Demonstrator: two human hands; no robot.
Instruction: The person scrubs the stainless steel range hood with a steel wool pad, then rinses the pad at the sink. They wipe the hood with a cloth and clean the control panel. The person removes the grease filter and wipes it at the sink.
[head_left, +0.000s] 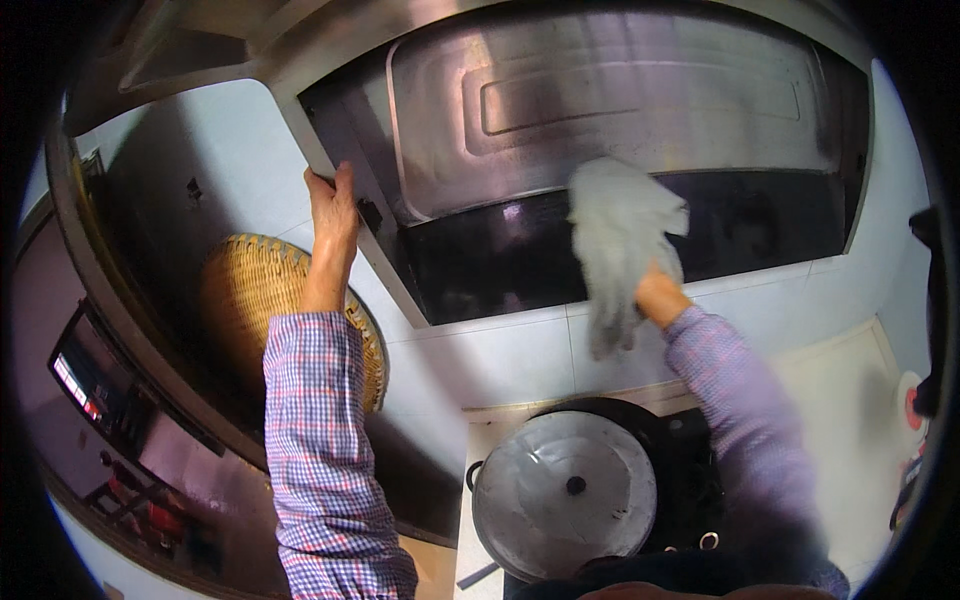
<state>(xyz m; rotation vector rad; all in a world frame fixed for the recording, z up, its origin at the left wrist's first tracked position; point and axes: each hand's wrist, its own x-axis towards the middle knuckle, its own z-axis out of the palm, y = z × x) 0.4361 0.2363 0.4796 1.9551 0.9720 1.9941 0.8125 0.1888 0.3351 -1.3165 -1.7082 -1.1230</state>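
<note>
My left hand grips the left edge of a metal range hood, with fingers around its side frame. In my right hand is a pale grey-white cloth, blurred and draped over most of the fingers. The cloth lies over the lower edge of the hood's ribbed steel panel and the dark glossy strip beneath it. Loose ends of the cloth hang below the hood's rim.
Below stands a black gas stove bearing a wok covered by a round metal lid. A woven basket rests against the tiled wall behind my left forearm. A pale counter extends to the right. Through an opening at left, another room shows.
</note>
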